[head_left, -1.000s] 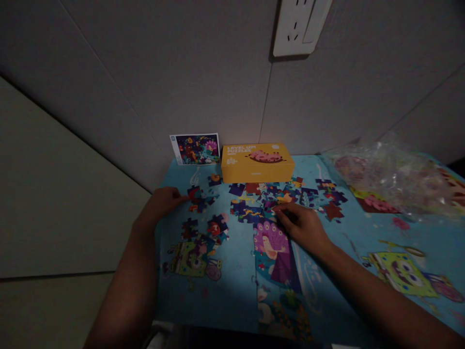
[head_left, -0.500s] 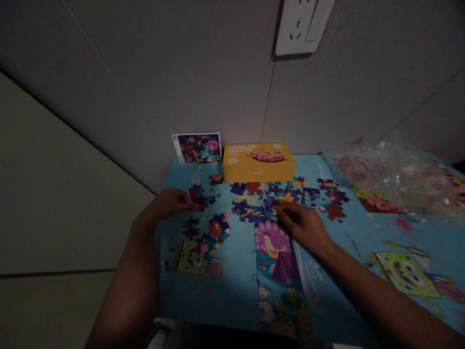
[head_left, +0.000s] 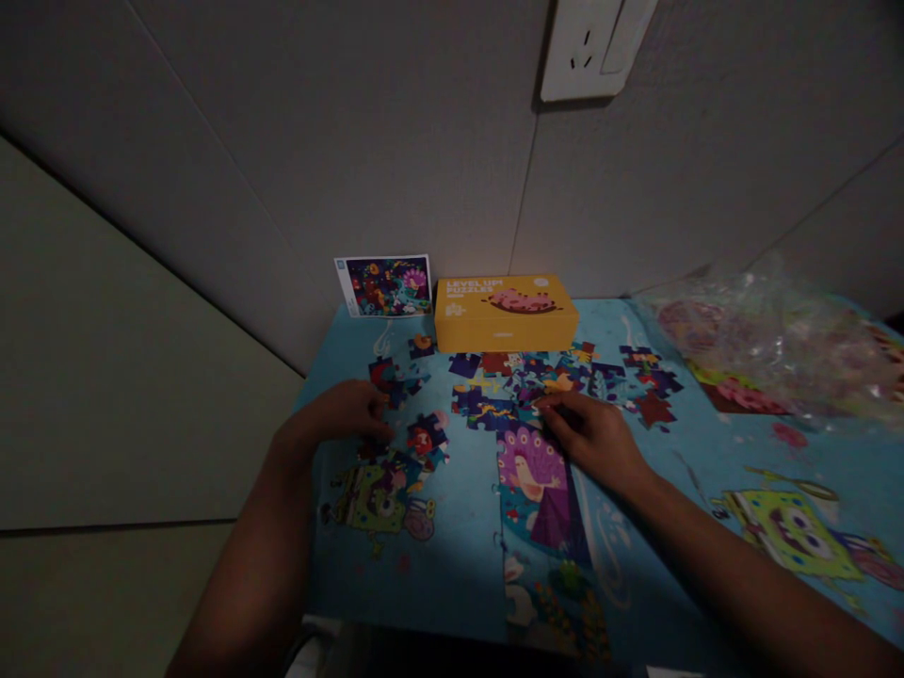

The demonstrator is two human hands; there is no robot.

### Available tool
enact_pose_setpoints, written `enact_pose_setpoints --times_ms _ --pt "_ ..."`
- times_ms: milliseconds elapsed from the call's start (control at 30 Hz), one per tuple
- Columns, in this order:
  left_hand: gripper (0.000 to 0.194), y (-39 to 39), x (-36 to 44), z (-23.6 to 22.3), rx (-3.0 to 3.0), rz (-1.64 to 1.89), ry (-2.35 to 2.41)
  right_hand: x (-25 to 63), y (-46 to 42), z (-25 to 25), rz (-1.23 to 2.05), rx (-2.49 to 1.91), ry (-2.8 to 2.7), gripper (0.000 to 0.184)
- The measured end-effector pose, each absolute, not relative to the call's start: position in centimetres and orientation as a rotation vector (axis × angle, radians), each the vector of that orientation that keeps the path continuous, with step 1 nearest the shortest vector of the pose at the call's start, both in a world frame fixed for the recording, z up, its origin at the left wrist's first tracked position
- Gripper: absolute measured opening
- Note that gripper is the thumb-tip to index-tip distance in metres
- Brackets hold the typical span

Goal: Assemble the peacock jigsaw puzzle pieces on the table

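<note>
My left hand (head_left: 353, 411) is over the loose puzzle pieces on the left, its thumb and fingers bent but apart, with nothing visible between them. Close by lie a piece cluster with a red figure (head_left: 424, 439) and a blue-and-red cluster (head_left: 385, 375). My right hand (head_left: 591, 435) has its thumb and forefinger pinched on a small puzzle piece (head_left: 531, 412), mostly hidden by the fingertips. Just below it is the joined puzzle section (head_left: 529, 480) with a pink peacock, running down toward the table's near edge.
A yellow puzzle box (head_left: 505, 330) stands against the wall, beside a propped picture card (head_left: 388, 286). Several loose pieces (head_left: 653, 410) lie right of the box's front. A clear plastic bag (head_left: 777, 348) covers the right rear. A wall socket (head_left: 586, 56) is above.
My left hand has moved down and slightly right, from the upper left cluster toward the lower pieces, its fingers spreading. My right hand stays in nearly the same place.
</note>
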State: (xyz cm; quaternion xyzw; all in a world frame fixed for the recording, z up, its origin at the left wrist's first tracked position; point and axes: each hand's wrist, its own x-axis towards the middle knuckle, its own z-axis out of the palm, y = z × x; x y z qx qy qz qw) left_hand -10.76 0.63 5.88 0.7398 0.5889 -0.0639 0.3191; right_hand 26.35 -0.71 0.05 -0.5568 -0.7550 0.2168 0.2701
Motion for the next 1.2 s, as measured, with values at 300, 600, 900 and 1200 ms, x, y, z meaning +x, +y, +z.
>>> enact_pose_setpoints --times_ms 300,600,900,1200 --pt "0.036 0.0 -6.2 4.7 2.159 -0.078 1.315 26.4 -0.7 0.1 0.609 -1.497 -2.04 0.032" --pt "0.019 0.9 -7.0 4.7 2.211 0.065 1.549 26.5 -0.6 0.0 0.62 -1.493 -2.045 0.032" --pt "0.052 -0.8 -6.3 6.2 2.135 -0.135 1.225 26.4 -0.7 0.1 0.619 -1.479 -2.025 0.029" --pt "0.039 -0.8 -4.3 5.8 2.187 -0.234 1.164 26.3 -0.9 0.2 0.669 -1.452 -1.957 0.03"
